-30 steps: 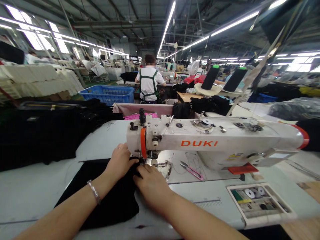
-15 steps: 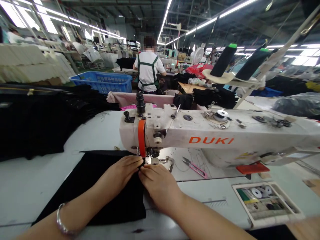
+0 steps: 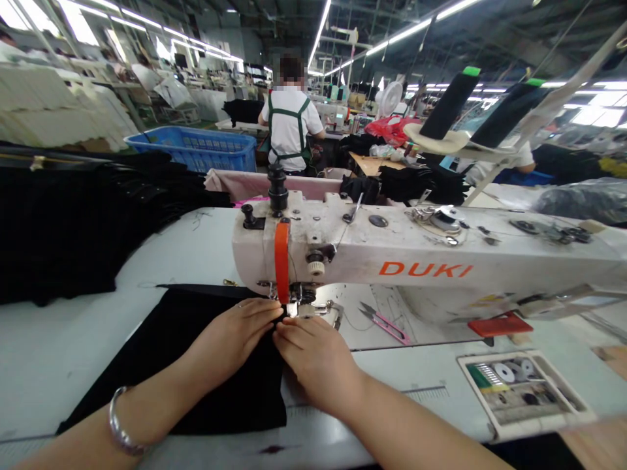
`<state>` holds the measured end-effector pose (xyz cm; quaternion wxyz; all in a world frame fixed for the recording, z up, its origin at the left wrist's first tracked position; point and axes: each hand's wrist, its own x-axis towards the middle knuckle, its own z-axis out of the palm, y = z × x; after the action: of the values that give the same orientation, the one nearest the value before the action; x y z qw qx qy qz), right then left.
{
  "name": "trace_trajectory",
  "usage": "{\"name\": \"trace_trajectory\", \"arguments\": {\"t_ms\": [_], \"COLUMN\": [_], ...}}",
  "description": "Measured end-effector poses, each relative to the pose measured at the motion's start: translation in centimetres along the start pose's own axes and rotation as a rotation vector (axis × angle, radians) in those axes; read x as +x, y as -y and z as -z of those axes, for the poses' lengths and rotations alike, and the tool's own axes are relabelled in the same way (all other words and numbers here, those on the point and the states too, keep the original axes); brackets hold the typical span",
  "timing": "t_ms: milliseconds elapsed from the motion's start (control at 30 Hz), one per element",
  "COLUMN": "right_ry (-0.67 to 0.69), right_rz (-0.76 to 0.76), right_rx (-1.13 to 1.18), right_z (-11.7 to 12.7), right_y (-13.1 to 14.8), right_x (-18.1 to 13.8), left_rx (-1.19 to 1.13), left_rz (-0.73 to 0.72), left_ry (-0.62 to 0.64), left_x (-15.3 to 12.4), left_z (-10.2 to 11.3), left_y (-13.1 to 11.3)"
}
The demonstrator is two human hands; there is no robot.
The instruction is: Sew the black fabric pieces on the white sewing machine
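Note:
A piece of black fabric (image 3: 196, 365) lies on the pale sewing table, its right edge running under the head of a white sewing machine (image 3: 353, 248). My left hand (image 3: 247, 326) rests on the fabric just left of the needle area, fingers together and gripping it near the edge. Close beside it, my right hand (image 3: 318, 362) has its fingers closed on the fabric's right edge, in front of the presser foot. The fingertips of both hands nearly meet. An orange guard (image 3: 282, 261) hangs above them and partly hides the needle.
Pink-handled thread snips (image 3: 386, 324) lie right of the needle. A tray (image 3: 526, 391) with bobbins is set into the table. Stacked black fabric (image 3: 63, 228) fills the left side. Beyond are a blue basket (image 3: 196, 147), thread cones (image 3: 450, 104) and a person (image 3: 291, 121) seated facing away.
The view has shifted slightly, so the machine appears a little farther right. Both hands keep their place at the fabric edge, with hardly any visible movement of the cloth.

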<state>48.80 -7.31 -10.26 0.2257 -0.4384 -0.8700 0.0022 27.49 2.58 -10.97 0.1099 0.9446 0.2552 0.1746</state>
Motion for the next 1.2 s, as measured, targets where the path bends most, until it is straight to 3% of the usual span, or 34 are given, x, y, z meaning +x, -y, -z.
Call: {"name": "trace_trajectory", "arguments": {"t_ms": [333, 600, 700, 867, 1000, 1100, 1200], "right_ry": [0.049, 0.077, 0.089, 0.088, 0.155, 0.151, 0.182], "right_rz": [-0.003, -0.026, -0.052, -0.187, -0.283, -0.37, -0.362], "right_rx": [-0.041, -0.013, 0.042, 0.173, 0.045, -0.066, -0.044], "right_z": [0.2, 0.0, 1.2, 4.9, 5.3, 4.5, 5.3], "right_y": [0.2, 0.5, 0.7, 0.0, -1.7, -2.6, -2.4], "right_x": [0.1, 0.7, 0.1, -2.5, -2.0, 0.2, 1.1], "left_rx": [-0.053, -0.086, -0.091, -0.042, -0.02, -0.128, -0.243], "left_rz": [0.014, 0.05, 0.069, 0.042, 0.055, 0.15, 0.183], "left_ry": [-0.014, 0.044, 0.087, 0.209, 0.121, 0.048, 0.007], "left_x": [0.3, 0.5, -0.9, -5.8, -8.6, -9.2, -9.0], "left_z": [0.2, 0.7, 1.8, 2.4, 1.7, 1.6, 1.9], "left_y": [0.0, 0.1, -1.0, -4.6, -5.8, -5.0, -4.1]}}
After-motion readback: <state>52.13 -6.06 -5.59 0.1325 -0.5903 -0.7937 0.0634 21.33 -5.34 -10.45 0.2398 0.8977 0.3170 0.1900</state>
